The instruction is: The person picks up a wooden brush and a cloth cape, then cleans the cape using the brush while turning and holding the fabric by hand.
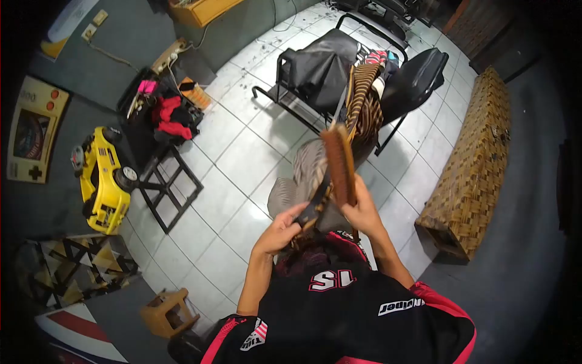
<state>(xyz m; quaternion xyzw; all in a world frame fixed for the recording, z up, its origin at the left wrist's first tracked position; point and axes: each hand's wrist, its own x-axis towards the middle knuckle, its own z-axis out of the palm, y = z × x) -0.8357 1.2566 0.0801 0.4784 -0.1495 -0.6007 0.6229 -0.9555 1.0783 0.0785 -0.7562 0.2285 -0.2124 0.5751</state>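
My right hand [364,209] is closed around the lower end of a long brown brush [339,161], which stands nearly upright in front of me. My left hand [282,229] is closed on a dark object [315,209] with tan patches, just left of the brush; its exact kind is hard to make out. Both hands are close together above my lap. Behind the brush hangs a striped brown cloth [364,91], draped beside a black padded chair [324,60].
A woven box [470,164] lies at the right. At the left are a yellow toy car [106,182], a black metal frame [170,188] with red cloth [170,118] on its seat, and a small wooden stool [167,312]. White tiles cover the floor.
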